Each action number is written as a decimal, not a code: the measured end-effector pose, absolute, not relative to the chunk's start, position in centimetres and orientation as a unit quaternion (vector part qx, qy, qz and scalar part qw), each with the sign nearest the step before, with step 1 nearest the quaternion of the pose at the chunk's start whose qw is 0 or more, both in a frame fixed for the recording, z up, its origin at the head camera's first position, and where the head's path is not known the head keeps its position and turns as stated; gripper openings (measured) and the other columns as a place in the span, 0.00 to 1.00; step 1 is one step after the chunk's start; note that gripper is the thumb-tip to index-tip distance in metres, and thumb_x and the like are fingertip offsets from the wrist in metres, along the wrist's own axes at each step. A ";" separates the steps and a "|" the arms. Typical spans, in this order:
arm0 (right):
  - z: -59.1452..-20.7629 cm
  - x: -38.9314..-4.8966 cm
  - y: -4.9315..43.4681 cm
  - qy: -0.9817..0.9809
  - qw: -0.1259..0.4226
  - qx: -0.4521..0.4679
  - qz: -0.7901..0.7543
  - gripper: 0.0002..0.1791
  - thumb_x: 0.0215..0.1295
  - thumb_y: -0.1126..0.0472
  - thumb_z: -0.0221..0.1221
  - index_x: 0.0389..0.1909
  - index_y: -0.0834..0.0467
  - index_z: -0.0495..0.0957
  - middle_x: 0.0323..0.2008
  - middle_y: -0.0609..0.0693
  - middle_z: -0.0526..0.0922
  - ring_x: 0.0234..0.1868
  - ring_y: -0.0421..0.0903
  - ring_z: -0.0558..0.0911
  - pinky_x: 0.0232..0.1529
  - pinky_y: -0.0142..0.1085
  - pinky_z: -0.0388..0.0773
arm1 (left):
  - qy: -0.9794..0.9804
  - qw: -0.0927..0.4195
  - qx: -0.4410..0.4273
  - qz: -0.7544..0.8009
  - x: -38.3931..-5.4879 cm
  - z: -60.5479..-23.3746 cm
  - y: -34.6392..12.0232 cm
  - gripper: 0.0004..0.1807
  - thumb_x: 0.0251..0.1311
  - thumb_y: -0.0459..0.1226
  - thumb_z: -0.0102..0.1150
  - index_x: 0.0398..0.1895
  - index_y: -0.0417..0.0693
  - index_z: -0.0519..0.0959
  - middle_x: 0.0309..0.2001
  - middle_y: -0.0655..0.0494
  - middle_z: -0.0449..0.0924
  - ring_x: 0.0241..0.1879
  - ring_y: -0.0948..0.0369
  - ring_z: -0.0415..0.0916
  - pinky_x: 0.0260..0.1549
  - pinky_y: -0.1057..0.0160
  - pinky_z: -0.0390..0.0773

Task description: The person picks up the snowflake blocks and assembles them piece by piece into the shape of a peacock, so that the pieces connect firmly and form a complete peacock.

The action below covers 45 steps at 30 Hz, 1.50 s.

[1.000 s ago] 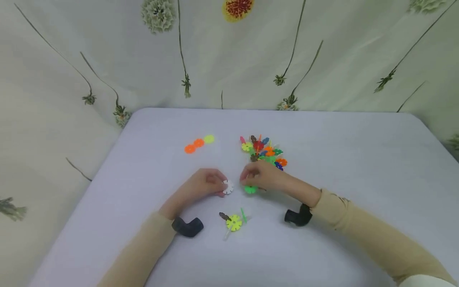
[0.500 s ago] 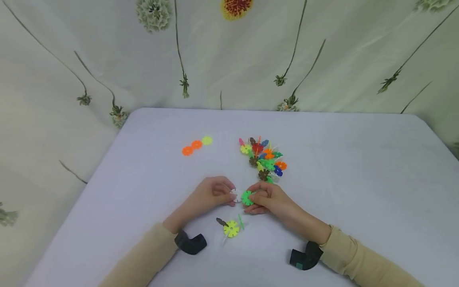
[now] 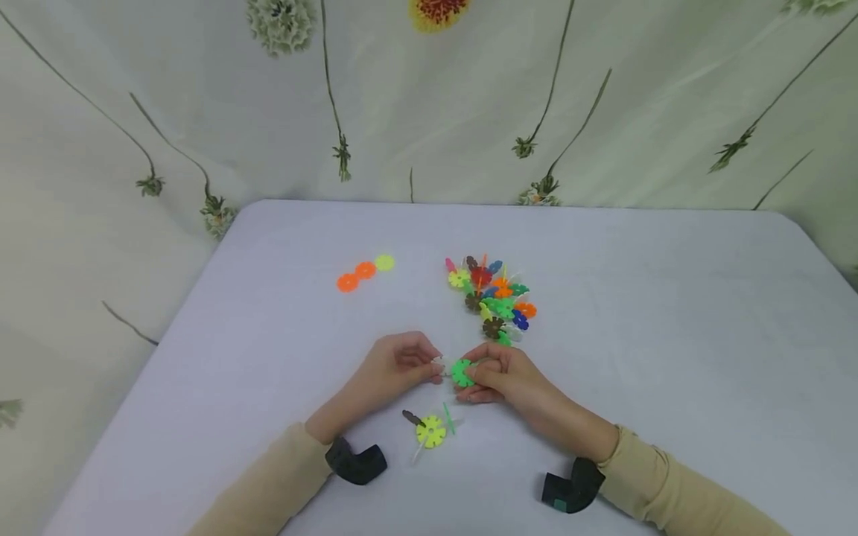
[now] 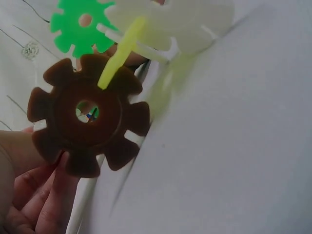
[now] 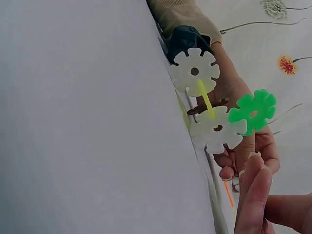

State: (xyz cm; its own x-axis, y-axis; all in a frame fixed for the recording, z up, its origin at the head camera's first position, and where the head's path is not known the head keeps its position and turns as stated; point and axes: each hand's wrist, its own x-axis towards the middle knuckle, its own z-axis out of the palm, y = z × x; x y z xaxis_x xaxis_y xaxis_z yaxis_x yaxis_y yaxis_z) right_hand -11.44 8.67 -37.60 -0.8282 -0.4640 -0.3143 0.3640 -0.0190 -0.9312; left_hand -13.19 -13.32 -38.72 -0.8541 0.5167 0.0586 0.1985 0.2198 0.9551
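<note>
In the head view, my left hand (image 3: 402, 365) pinches a white notched snowflake disc (image 3: 439, 364) between thumb and fingers. Close to its right, my right hand (image 3: 506, 378) pinches a green snowflake disc (image 3: 461, 373) by its right side. The two discs are edge to edge; whether their slots are joined, I cannot tell. Just in front of the hands lies a small cluster with a yellow disc (image 3: 431, 432), a brown disc (image 3: 412, 418) and a green disc (image 3: 449, 418) standing on edge. In the left wrist view, the cluster's brown disc (image 4: 63, 109) covers part of the left hand (image 4: 34, 190).
Behind the right hand lies a larger multicoloured cluster of joined discs (image 3: 503, 305). Further left, two orange discs (image 3: 348, 282) and a yellow disc (image 3: 385, 262) lie in a row on the white table (image 3: 637, 320). A flowered cloth (image 3: 469, 104) hangs behind.
My right hand has come forward from beside the large cluster, bringing the green disc up to the white one. The white disc, earlier facing up, is now tilted. My left hand has shifted slightly right.
</note>
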 end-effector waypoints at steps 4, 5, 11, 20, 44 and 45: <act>-37.5 -11.4 9.0 0.644 0.292 -0.054 -0.705 0.11 0.66 0.70 0.52 0.46 0.72 0.68 0.21 0.53 0.81 0.32 0.48 0.84 0.42 0.37 0.78 | 0.790 0.110 0.265 0.542 -13.2 -38.6 -13.1 0.02 0.56 0.29 0.63 0.31 0.42 0.80 0.27 0.59 0.81 0.29 0.63 0.80 0.32 0.64 0.80; -37.5 -11.4 9.0 0.647 0.293 -0.057 -0.702 0.11 0.65 0.70 0.52 0.45 0.72 0.68 0.20 0.53 0.80 0.31 0.48 0.84 0.42 0.37 0.78 | 0.793 0.098 0.280 0.532 -13.1 -38.5 -13.0 0.02 0.55 0.29 0.63 0.30 0.42 0.80 0.27 0.60 0.81 0.29 0.64 0.80 0.32 0.64 0.80; -37.4 -11.3 9.3 0.656 0.289 -0.067 -0.694 0.08 0.65 0.71 0.53 0.43 0.71 0.70 0.22 0.53 0.81 0.25 0.45 0.83 0.39 0.37 0.79 | 0.804 0.037 0.339 0.486 -12.6 -37.7 -12.4 0.04 0.53 0.29 0.66 0.27 0.45 0.81 0.27 0.62 0.81 0.28 0.68 0.77 0.32 0.67 0.79; -37.5 -11.4 9.0 0.653 0.274 -0.068 -0.703 0.11 0.66 0.68 0.54 0.46 0.71 0.71 0.26 0.54 0.81 0.26 0.44 0.82 0.38 0.35 0.79 | 0.838 0.051 0.320 0.438 -13.4 -36.5 -12.8 0.03 0.54 0.33 0.66 0.30 0.51 0.82 0.28 0.68 0.80 0.31 0.70 0.76 0.34 0.67 0.78; -38.2 -11.9 9.1 0.549 0.301 -0.077 -0.776 0.08 0.65 0.72 0.52 0.43 0.60 0.70 0.35 0.53 0.80 0.38 0.46 0.82 0.46 0.37 0.77 | 0.952 -0.025 -0.017 0.305 -22.8 -36.9 -21.6 0.14 0.58 0.37 0.59 0.45 0.37 0.77 0.42 0.40 0.69 0.39 0.48 0.65 0.40 0.53 0.68; -38.2 -11.8 9.1 0.549 0.302 -0.080 -0.775 0.08 0.65 0.72 0.52 0.43 0.61 0.70 0.35 0.53 0.80 0.38 0.46 0.82 0.46 0.37 0.77 | 0.952 -0.023 -0.019 0.304 -22.7 -36.8 -21.6 0.14 0.58 0.37 0.60 0.44 0.37 0.77 0.40 0.41 0.70 0.39 0.48 0.65 0.40 0.52 0.68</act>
